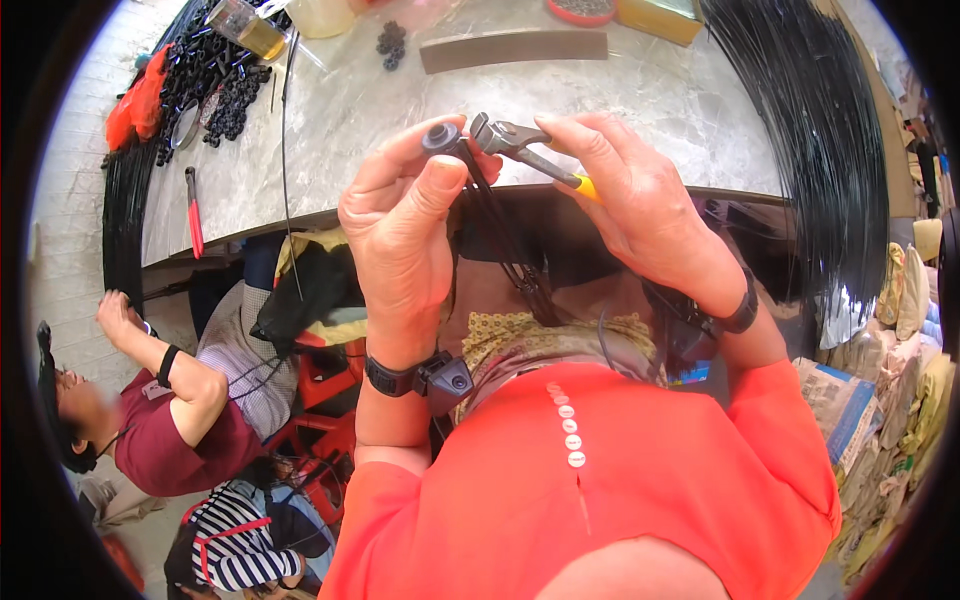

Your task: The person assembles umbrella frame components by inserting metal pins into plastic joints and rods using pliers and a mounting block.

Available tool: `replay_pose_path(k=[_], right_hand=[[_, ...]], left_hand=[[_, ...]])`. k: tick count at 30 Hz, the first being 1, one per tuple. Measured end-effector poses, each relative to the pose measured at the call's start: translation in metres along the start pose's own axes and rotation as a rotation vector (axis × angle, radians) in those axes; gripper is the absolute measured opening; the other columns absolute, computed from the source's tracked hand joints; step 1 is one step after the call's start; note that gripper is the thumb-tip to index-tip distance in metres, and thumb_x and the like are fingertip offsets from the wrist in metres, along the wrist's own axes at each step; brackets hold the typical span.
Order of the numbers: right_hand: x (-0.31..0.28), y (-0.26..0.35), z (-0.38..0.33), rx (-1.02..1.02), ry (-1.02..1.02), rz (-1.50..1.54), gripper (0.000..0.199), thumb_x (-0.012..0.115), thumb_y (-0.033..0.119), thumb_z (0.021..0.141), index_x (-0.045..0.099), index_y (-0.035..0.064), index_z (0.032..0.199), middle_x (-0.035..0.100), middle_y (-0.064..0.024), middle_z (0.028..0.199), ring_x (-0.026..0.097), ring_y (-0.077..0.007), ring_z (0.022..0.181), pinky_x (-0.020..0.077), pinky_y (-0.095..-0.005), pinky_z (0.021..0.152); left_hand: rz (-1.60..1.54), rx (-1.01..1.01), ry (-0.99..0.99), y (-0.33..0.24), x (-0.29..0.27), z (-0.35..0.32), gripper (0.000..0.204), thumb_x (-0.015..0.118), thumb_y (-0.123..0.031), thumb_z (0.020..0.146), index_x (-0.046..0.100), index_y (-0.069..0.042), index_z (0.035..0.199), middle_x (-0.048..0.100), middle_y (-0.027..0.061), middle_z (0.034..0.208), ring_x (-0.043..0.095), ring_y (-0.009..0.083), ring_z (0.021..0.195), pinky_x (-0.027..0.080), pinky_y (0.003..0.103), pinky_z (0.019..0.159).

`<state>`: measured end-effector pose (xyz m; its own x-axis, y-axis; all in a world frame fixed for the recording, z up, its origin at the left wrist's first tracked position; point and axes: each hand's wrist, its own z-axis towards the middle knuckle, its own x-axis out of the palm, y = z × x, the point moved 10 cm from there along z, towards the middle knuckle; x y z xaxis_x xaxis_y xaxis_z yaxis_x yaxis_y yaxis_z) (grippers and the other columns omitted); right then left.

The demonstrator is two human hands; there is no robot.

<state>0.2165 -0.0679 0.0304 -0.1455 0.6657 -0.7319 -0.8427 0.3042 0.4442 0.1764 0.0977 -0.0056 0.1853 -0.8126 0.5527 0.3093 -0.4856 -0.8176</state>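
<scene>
Currently, left hand, head view: the left hand (pixel 405 205) pinches a dark grey, round, stepped cap (pixel 441 138) between thumb and fingers, above the table's near edge.
Right hand: the right hand (pixel 640 190) is wrapped around steel pliers with yellow-trimmed handles (pixel 518 140), their head just beside the cap; whether they touch it, I cannot tell.
Strands under the cap: a bundle of thin black strands (pixel 503 235) runs from the left hand toward the lap.
How far along: this piece looks partway through, gathered and held with the tool close by; whether any cut or squeeze is done cannot be told. Plenty of loose material seems left.
Held, counted: one cap, one pliers, one bundle; its strands are too crowded to count.
Grey stone-patterned table (pixel 660 120), counted: one red-handled tool (pixel 194 210), one flat grey metal bar (pixel 515 50), one small black cluster (pixel 391 45), one large heap of black pieces (pixel 225 90), two long black strand bunches, left (pixel 125 215) and right (pixel 810 130).
Co-workers: two, one in maroon (pixel 185 435), one in stripes (pixel 235 535).
</scene>
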Motion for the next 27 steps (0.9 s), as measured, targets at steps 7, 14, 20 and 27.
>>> replay_pose_path(k=[7,14,20,27], right_hand=[[-0.002,0.006,0.003,-0.026,0.002,-0.087,0.050,0.063,0.001,0.083,0.054,-0.0007,0.132,0.060,-0.0184,0.113,0.061,-0.0370,0.101,0.0517,-0.0435,0.086],[-0.005,0.009,0.003,-0.058,0.000,-0.127,0.051,0.063,0.002,0.084,0.054,-0.0008,0.133,0.061,-0.0183,0.114,0.061,-0.0364,0.101,0.0519,-0.0431,0.085],[-0.008,0.010,0.002,-0.049,0.019,-0.118,0.051,0.064,0.002,0.084,0.054,-0.0014,0.134,0.061,-0.0193,0.115,0.062,-0.0368,0.101,0.0520,-0.0430,0.085],[-0.011,0.009,0.002,-0.068,0.026,-0.170,0.048,0.064,0.003,0.084,0.055,-0.0016,0.131,0.062,-0.0195,0.112,0.064,-0.0365,0.097,0.0539,-0.0423,0.082]], left_hand=[[0.069,0.046,0.010,-0.007,0.000,-0.003,0.031,0.073,-0.003,0.091,0.066,0.006,0.120,0.073,0.0152,0.103,0.071,0.0230,0.089,0.058,0.035,0.085],[0.128,0.060,-0.030,-0.008,0.001,-0.005,0.035,0.072,-0.008,0.093,0.065,0.007,0.124,0.073,0.0147,0.102,0.072,0.0242,0.086,0.056,0.033,0.082],[0.112,0.064,-0.009,-0.010,0.006,-0.005,0.029,0.071,0.001,0.091,0.067,0.008,0.119,0.073,0.0160,0.103,0.071,0.0219,0.088,0.058,0.033,0.084],[0.118,0.081,-0.027,-0.011,0.008,-0.005,0.028,0.072,0.007,0.088,0.069,0.008,0.116,0.073,0.0175,0.105,0.072,0.0219,0.089,0.061,0.034,0.084]])
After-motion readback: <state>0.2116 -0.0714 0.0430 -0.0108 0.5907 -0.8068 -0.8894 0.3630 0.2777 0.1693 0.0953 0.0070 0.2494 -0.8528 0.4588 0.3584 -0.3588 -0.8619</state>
